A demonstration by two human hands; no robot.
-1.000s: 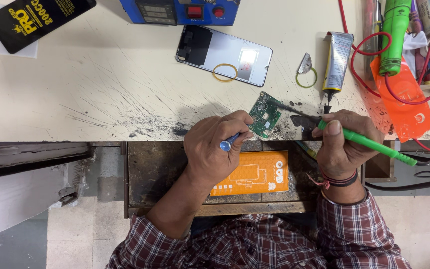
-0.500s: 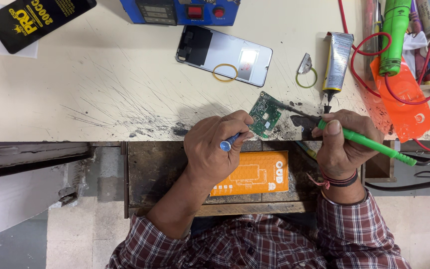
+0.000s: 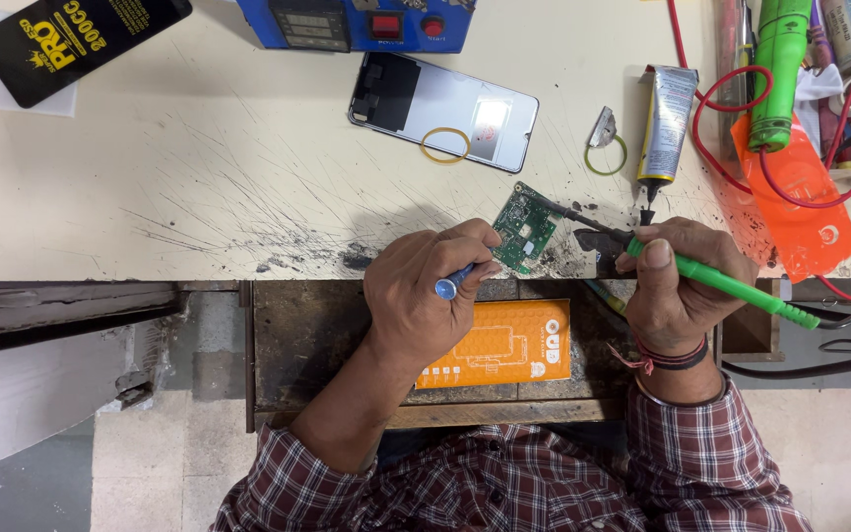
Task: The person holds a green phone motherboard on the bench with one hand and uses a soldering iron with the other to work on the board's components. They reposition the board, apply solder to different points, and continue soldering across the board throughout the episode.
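— Scratched tabletop [image 3: 199, 187]; where's the circuit board [image 3: 525, 228]?
— At my one o'clock. Left hand [image 3: 425, 296] pins it, gripping a blue tool [image 3: 453, 284]; right hand [image 3: 677, 286] clasps the green soldering iron [image 3: 721, 284], tip on the board. Soldering step, I'd judge; steadiness next.

Between the fingers of both hands lies a green circuit board [image 3: 524, 229]. The right fingers grip a bright green soldering iron [image 3: 731, 286]; the left fingers pinch a blue-tipped tool [image 3: 448, 286]. Below them sits an orange packet [image 3: 499, 345]. The sleeves [image 3: 711, 453] are red-and-white plaid, and the surface [image 3: 199, 167] beyond the fingers is cream, scratched black.
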